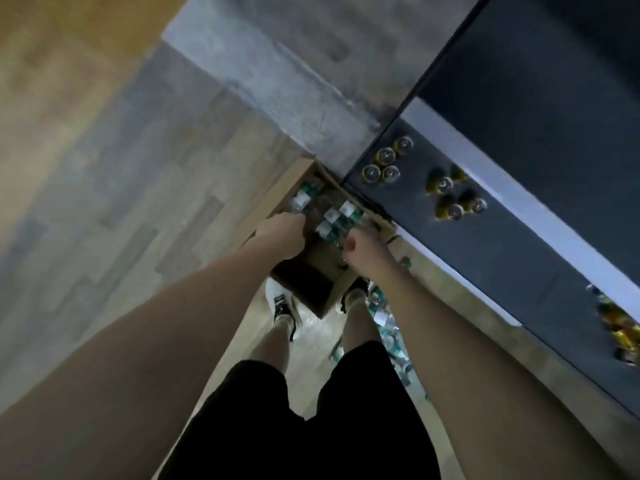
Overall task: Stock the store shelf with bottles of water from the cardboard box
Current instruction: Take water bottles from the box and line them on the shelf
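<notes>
Wood-plank floor (104, 209) fills the left of the view. The left hand (281, 237) reaches down into the open cardboard box (325, 296) on the floor, its fingers curled over the top of a water bottle (300, 201) at the box's left side; the blur leaves it unclear whether they actually grip it. More water bottles with green labels and white caps (337, 216) stand in the far half of the box, while the near half shows bare cardboard. The right hand (363, 252) is curled just beside those bottles at the box's right edge; I cannot tell whether it holds one. Below are the person's legs, black shorts (311, 427) and sneakers (282, 306). Further bottles (384, 320) lie on the floor by the right foot. To the right runs the dark store shelf (519, 258), carrying gold-topped cans (386, 164).
</notes>
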`<action>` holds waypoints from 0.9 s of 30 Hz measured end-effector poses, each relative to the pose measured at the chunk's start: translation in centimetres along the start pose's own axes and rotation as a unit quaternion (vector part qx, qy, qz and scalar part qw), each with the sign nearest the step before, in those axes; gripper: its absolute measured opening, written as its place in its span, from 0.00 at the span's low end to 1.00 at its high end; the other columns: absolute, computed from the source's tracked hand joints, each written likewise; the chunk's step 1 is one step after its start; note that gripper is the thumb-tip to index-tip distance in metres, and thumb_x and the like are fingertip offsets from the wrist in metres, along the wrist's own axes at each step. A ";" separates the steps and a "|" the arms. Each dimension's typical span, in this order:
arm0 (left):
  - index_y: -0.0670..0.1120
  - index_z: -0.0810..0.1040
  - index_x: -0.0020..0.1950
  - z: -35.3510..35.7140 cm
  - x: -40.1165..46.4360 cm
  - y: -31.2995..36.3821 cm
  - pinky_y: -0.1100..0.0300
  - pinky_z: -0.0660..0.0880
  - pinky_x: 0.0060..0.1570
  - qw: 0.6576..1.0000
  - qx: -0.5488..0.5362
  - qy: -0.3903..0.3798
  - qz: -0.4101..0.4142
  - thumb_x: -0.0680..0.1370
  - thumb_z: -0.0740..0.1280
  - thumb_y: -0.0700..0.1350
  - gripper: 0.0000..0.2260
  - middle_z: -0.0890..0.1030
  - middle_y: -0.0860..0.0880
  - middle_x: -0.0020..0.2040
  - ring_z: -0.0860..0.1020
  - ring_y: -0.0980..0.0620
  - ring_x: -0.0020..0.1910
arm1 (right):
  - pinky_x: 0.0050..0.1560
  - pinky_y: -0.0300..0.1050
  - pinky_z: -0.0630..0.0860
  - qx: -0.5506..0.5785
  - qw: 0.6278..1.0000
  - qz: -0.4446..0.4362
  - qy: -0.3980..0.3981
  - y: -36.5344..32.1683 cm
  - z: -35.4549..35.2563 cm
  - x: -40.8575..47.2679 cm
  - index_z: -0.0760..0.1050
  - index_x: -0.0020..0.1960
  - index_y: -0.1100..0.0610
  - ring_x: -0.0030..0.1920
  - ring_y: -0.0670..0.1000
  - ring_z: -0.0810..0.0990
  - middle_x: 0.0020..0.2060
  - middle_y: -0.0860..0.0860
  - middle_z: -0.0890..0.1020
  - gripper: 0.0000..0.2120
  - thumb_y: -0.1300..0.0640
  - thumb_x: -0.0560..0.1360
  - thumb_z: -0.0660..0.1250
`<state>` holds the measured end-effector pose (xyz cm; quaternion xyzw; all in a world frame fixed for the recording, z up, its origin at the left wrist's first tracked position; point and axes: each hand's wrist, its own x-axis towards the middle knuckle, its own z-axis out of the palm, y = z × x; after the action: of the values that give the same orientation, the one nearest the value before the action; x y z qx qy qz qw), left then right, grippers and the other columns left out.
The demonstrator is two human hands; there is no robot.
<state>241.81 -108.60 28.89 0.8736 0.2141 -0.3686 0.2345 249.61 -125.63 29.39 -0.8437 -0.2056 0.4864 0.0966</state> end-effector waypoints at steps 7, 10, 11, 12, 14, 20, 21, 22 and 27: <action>0.44 0.71 0.61 9.7 6.0 -1.3 0.52 0.73 0.40 0.998 -0.013 -0.041 -0.042 0.79 0.58 0.42 0.11 0.77 0.42 0.54 0.77 0.40 0.54 | 0.47 0.47 0.72 -0.046 0.997 0.052 -0.039 7.2 7.5 7.0 0.72 0.53 0.57 0.52 0.57 0.76 0.54 0.55 0.75 0.05 0.58 0.77 0.64; 0.44 0.70 0.56 13.5 8.8 -1.2 0.52 0.71 0.39 0.997 -0.032 -0.051 -0.052 0.79 0.60 0.43 0.07 0.76 0.45 0.50 0.77 0.42 0.52 | 0.46 0.47 0.71 -0.082 0.995 0.033 -0.047 9.8 9.3 10.4 0.73 0.56 0.57 0.53 0.58 0.76 0.56 0.55 0.75 0.08 0.58 0.78 0.64; 0.45 0.69 0.54 14.7 9.7 -1.2 0.52 0.70 0.39 0.996 -0.040 -0.055 -0.052 0.79 0.60 0.43 0.06 0.75 0.45 0.50 0.77 0.42 0.51 | 0.46 0.47 0.71 -0.089 0.994 0.027 -0.050 10.5 9.8 11.5 0.73 0.57 0.56 0.52 0.58 0.76 0.57 0.55 0.75 0.08 0.58 0.78 0.64; 0.45 0.69 0.53 15.8 10.7 -1.1 0.51 0.70 0.39 0.996 -0.045 -0.056 -0.052 0.79 0.60 0.43 0.04 0.75 0.45 0.50 0.77 0.42 0.51 | 0.47 0.48 0.73 -0.097 0.994 0.022 -0.052 11.3 10.2 12.7 0.73 0.57 0.56 0.52 0.58 0.76 0.57 0.56 0.76 0.08 0.58 0.78 0.64; 0.45 0.70 0.55 18.2 12.6 -0.9 0.51 0.72 0.41 0.995 -0.057 -0.057 -0.064 0.79 0.59 0.43 0.06 0.76 0.44 0.52 0.77 0.42 0.51 | 0.49 0.50 0.76 -0.122 0.991 0.015 -0.056 12.8 11.3 15.1 0.73 0.58 0.56 0.51 0.58 0.77 0.57 0.56 0.76 0.09 0.58 0.78 0.64; 0.45 0.71 0.63 25.8 19.2 -0.7 0.51 0.73 0.43 0.989 -0.074 -0.057 -0.114 0.80 0.57 0.40 0.13 0.77 0.44 0.55 0.75 0.42 0.53 | 0.51 0.49 0.77 -0.176 0.980 -0.013 -0.089 17.2 14.7 23.4 0.72 0.61 0.56 0.54 0.58 0.77 0.59 0.55 0.75 0.12 0.58 0.79 0.64; 0.45 0.71 0.64 26.8 20.4 -0.6 0.51 0.74 0.45 0.988 -0.076 -0.058 -0.119 0.79 0.57 0.39 0.14 0.77 0.44 0.55 0.75 0.42 0.53 | 0.51 0.49 0.77 -0.181 0.978 -0.016 -0.099 17.9 15.2 24.7 0.72 0.62 0.57 0.54 0.58 0.77 0.59 0.56 0.75 0.12 0.58 0.79 0.64; 0.45 0.71 0.65 27.7 21.6 -0.5 0.50 0.76 0.46 0.987 -0.080 -0.059 -0.123 0.79 0.57 0.37 0.15 0.77 0.43 0.56 0.75 0.42 0.54 | 0.52 0.51 0.77 -0.185 0.977 -0.019 -0.106 18.7 15.9 26.1 0.72 0.62 0.57 0.54 0.59 0.77 0.59 0.56 0.75 0.12 0.58 0.78 0.64; 0.46 0.71 0.67 33.0 27.2 -0.4 0.50 0.77 0.48 0.981 -0.122 -0.069 -0.138 0.78 0.59 0.39 0.17 0.77 0.44 0.59 0.76 0.43 0.57 | 0.53 0.50 0.76 -0.201 0.971 -0.034 -0.124 22.8 19.5 31.3 0.72 0.62 0.57 0.57 0.59 0.74 0.59 0.58 0.75 0.14 0.61 0.76 0.65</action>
<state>240.98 -121.53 -11.88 0.7732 0.3590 -0.4278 0.3006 252.50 -133.02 -13.25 -0.7716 -0.3379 0.5323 -0.0847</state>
